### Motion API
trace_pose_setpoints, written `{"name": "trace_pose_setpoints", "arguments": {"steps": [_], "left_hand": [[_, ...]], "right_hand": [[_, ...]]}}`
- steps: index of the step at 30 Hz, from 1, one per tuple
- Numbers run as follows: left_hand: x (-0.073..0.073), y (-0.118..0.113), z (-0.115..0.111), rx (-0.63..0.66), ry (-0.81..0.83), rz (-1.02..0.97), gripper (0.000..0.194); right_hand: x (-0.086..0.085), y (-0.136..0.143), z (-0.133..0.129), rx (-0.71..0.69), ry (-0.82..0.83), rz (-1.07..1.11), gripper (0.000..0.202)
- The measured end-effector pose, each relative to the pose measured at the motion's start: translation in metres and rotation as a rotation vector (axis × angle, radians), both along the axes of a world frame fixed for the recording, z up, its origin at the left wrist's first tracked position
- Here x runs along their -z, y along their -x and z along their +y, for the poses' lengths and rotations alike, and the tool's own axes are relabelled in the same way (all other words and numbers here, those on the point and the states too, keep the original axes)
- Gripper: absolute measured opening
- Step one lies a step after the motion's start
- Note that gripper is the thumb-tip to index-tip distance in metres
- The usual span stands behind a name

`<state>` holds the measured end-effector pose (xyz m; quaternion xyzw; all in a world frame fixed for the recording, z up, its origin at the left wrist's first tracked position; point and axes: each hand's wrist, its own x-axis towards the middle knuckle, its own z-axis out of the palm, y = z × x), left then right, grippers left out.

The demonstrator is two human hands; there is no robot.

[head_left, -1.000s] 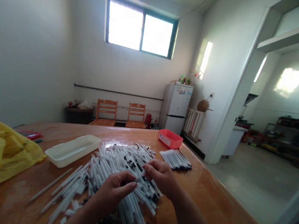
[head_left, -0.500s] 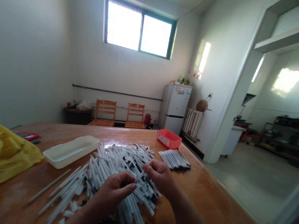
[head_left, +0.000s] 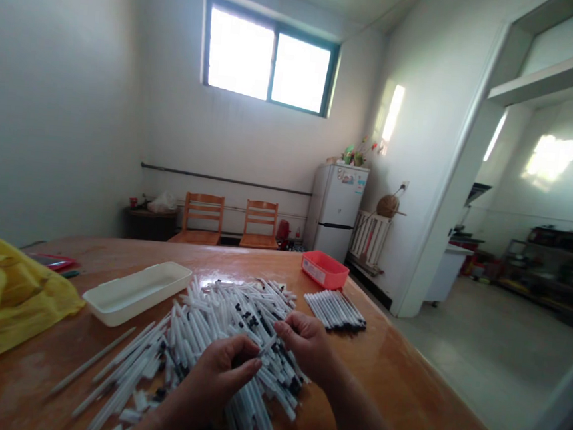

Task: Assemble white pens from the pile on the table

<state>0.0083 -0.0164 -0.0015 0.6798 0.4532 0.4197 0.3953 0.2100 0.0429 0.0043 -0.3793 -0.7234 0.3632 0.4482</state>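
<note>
A heap of white pen parts with black pieces among them (head_left: 212,315) spreads over the wooden table. Above its near part, my left hand (head_left: 227,370) is closed, thumb and forefinger pinching a thin whitish pen piece (head_left: 268,344). My right hand (head_left: 303,340) is also closed, just right of the left one; its fingertips are at the piece's upper end, but what they hold is too small to make out. A neat row of white pens with black ends (head_left: 335,310) lies behind my right hand.
A cream tray (head_left: 136,293) stands left of the heap, a red basket (head_left: 324,270) at the table's back right. Yellow plastic (head_left: 8,298) covers the left side. Two wooden chairs (head_left: 203,216) stand beyond the table (head_left: 401,392), with a fridge (head_left: 340,203) further right.
The whole view has shifted very slightly. Both hands keep nearly the same place and pinch.
</note>
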Motion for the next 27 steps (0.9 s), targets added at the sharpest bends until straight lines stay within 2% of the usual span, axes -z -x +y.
{"name": "trace_pose_setpoints", "arguments": {"steps": [4,10,14,17,27], "left_hand": [[0.0004,-0.0031,-0.0010,0.001,-0.041,0.047,0.023],[0.0014,-0.0068,-0.0018,-0.084,-0.106,0.105,0.024],[0.0003,-0.0074,-0.0012,-0.006,-0.059,0.073,0.032],[-0.0014,-0.0073,-0.0015,0.014,-0.090,0.119,0.032],[-0.0005,-0.0105,-0.0029,-0.179,-0.301,0.313,0.022]], "right_hand": [[0.0038,0.0020,0.0032,0.018,-0.016,0.011,0.043],[0.0049,0.0030,0.0024,0.071,-0.031,0.037,0.044],[0.0020,0.0038,-0.0003,0.066,-0.033,0.079,0.043],[-0.0001,0.0049,-0.0022,0.059,-0.047,0.073,0.043],[0.0016,0.0055,-0.0023,0.103,-0.071,0.020,0.043]]}}
